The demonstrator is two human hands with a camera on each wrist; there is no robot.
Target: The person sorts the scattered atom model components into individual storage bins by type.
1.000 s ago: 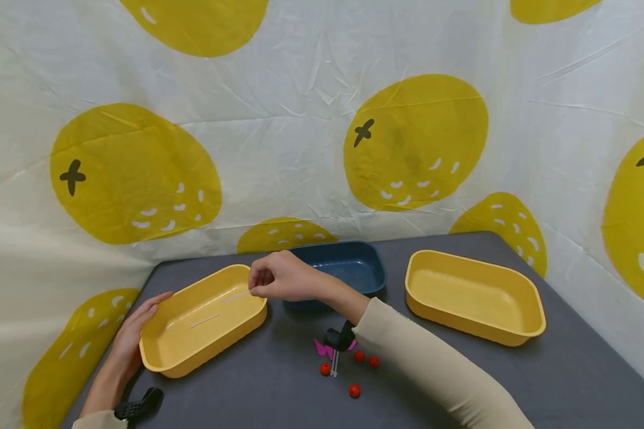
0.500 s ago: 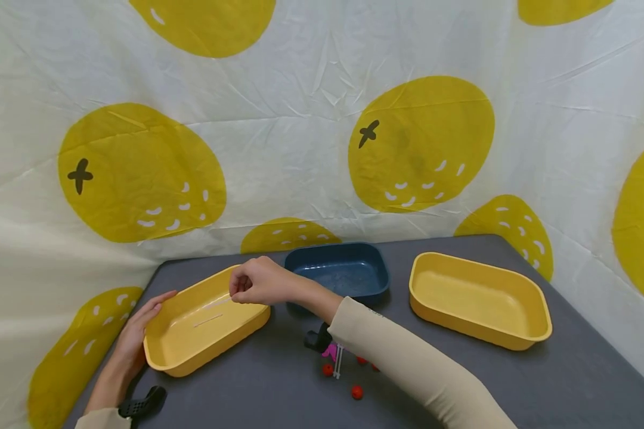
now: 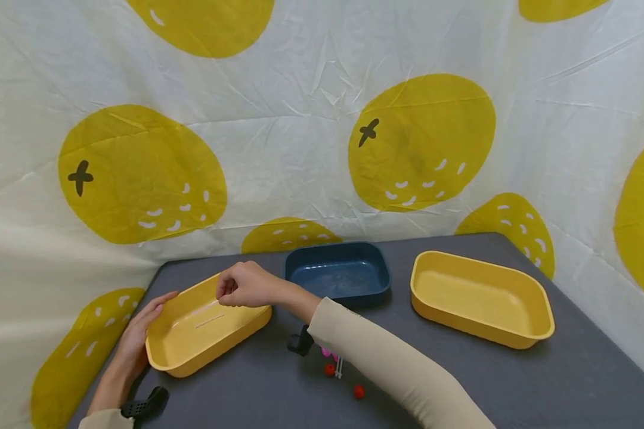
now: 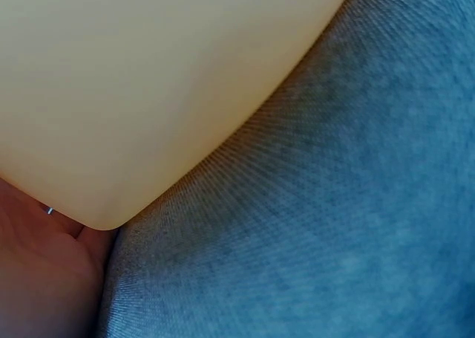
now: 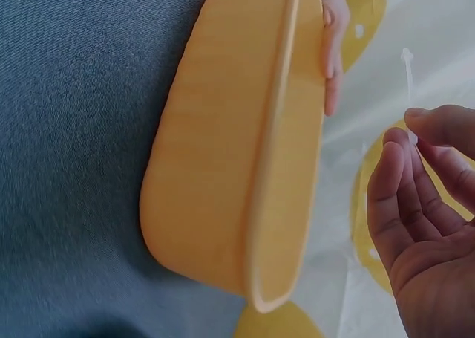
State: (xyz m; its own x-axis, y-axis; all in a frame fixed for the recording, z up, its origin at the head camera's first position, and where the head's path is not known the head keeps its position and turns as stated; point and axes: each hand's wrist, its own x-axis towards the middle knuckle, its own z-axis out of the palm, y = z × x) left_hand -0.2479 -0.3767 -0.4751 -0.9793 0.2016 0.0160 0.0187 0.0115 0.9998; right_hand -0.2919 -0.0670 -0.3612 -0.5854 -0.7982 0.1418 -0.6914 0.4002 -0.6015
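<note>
My left hand [image 3: 135, 335] lies along the outer left end of the left yellow tray [image 3: 220, 341], straight fingers against its wall. In the right wrist view those left fingers [image 5: 334, 48] show behind the tray. My right hand [image 3: 248, 285] is above the same tray near its far right end. Between thumb and fingertips it pinches a thin white plastic stick [image 5: 409, 82] with a small knobbed end, visible in the right wrist view. A similar thin pale stick [image 3: 210, 322] lies on the tray's floor. The left wrist view shows mostly the tray's wall [image 4: 148, 93].
A dark blue tray [image 3: 338, 277] stands at the back middle, and another yellow tray [image 3: 483, 298] to the right. Red beads [image 3: 359, 391], pink pieces [image 3: 326, 351] and white sticks [image 3: 339, 367] lie on the grey table, partly under the right sleeve [image 3: 386, 363].
My right hand has moved left over the left yellow tray, still pinching the white stick. The left hand stays on the tray. The right forearm now covers more of the small pieces.
</note>
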